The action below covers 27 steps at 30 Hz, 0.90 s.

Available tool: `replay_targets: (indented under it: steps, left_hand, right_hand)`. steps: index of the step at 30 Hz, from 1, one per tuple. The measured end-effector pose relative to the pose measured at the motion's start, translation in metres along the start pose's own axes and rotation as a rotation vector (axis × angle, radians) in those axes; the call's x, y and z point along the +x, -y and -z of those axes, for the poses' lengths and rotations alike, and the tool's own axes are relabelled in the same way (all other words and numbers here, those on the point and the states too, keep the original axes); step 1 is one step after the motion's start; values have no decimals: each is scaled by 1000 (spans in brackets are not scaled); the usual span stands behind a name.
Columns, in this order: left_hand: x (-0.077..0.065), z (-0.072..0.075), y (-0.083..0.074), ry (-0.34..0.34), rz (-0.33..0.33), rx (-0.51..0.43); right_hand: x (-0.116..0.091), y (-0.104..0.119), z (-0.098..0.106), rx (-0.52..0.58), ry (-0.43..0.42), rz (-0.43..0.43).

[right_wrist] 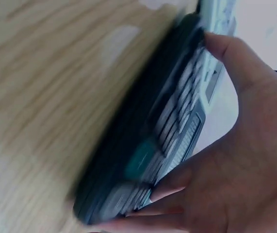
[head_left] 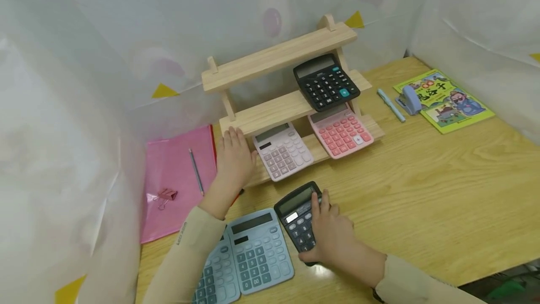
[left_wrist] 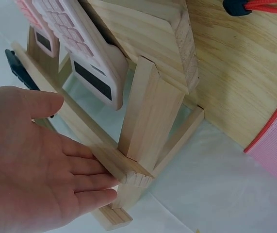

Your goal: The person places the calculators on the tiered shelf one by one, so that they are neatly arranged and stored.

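My left hand (head_left: 234, 158) has its fingers straight, with the fingertips at the left end of the middle board of a wooden rack (head_left: 261, 111). In the left wrist view, the palm of the left hand (left_wrist: 36, 160) faces the camera and holds nothing. At the front, my right hand (head_left: 337, 233) grips a black calculator (head_left: 298, 231) between thumb and fingers. The right wrist view shows that calculator (right_wrist: 128, 141) blurred and edge-on above the wood. A pale pink calculator (head_left: 282, 151) and a brighter pink one (head_left: 343, 133) lean on the lowest board; another black calculator (head_left: 326, 86) leans above.
Two blue-grey calculators (head_left: 259, 252) lie side by side at the front, partly behind the left sleeve. A pink folder (head_left: 177, 168) with a pencil (head_left: 196, 171) and binder clip (head_left: 168, 194) lies left. A pen (head_left: 391, 105), stapler (head_left: 410, 100) and booklet (head_left: 453, 111) lie right.
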<state>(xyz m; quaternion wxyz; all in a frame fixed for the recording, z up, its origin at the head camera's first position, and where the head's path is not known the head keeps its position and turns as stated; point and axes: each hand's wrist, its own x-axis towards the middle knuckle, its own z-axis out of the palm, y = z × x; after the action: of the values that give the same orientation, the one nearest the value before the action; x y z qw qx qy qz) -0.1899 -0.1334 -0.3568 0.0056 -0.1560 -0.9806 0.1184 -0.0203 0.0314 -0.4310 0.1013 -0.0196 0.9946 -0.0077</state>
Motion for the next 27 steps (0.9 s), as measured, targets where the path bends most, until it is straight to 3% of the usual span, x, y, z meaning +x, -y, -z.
replay_targets:
  steps: [5, 9, 14, 18, 21, 24, 27]
  left_hand:
    - [0, 0, -1, 5, 5, -16]
    - [0, 0, 0, 11, 9, -7]
    - [0, 1, -2, 9, 10, -16]
    - [-1, 1, -4, 1, 8, -15]
    - [-2, 1, -3, 2, 7, -9]
    - [-2, 2, -2, -5, 0, 15]
    - [-3, 1, 0, -12, -3, 20]
  right_hand:
    - [-2, -4, -1, 65, 1, 22]
    - [-3, -10, -11, 84, -50, 53]
    - [-4, -29, -12, 138, -86, 110]
    - [-10, -48, 17, 235, -56, 153]
    - [-8, -57, 50, 268, -101, 195]
    - [11, -58, 88, 252, -188, 219]
    - [45, -51, 121, 239, -235, 212]
